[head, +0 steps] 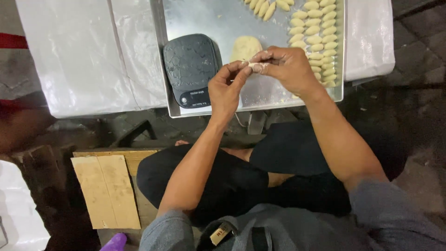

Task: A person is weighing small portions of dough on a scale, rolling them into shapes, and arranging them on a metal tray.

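Both hands meet above a metal tray (pixel 204 18). My left hand (pixel 226 88) and my right hand (pixel 284 68) pinch a small piece of pale dough (pixel 253 63) between their fingertips. Just behind the fingers a larger lump of dough (pixel 245 47) lies on the tray. Rows of several small shaped dough pieces (pixel 316 39) line the tray's right side, with more at the top centre (pixel 265 7). A black kitchen scale (pixel 191 67) sits on the tray's left part, next to my left hand.
The tray rests on a low surface covered with white plastic sheet (pixel 88 51). My legs in dark trousers (pixel 232 181) are folded below. A cardboard piece (pixel 108 190) lies on wood at lower left. Dark ground lies to the right.
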